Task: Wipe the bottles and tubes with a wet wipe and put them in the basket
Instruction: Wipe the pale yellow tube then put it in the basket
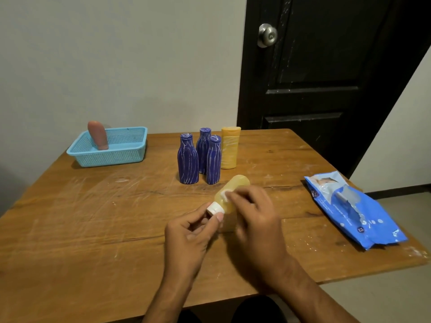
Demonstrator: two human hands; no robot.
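My left hand (191,231) pinches the white cap (215,209) of a clear yellow bottle (235,188), which is tilted away from me above the table. My right hand (254,217) presses a small white wet wipe (225,194) against the bottle's side. Behind them stand three blue bottles (188,159) streaked with white, and an upright yellow bottle (230,148). A light blue basket (109,148) sits at the far left with an orange-brown tube (98,135) leaning inside it.
A blue wet-wipe pack (356,210) lies at the right on the wooden table (93,217), near its right edge. A grey wall and a black door (326,78) are behind the table.
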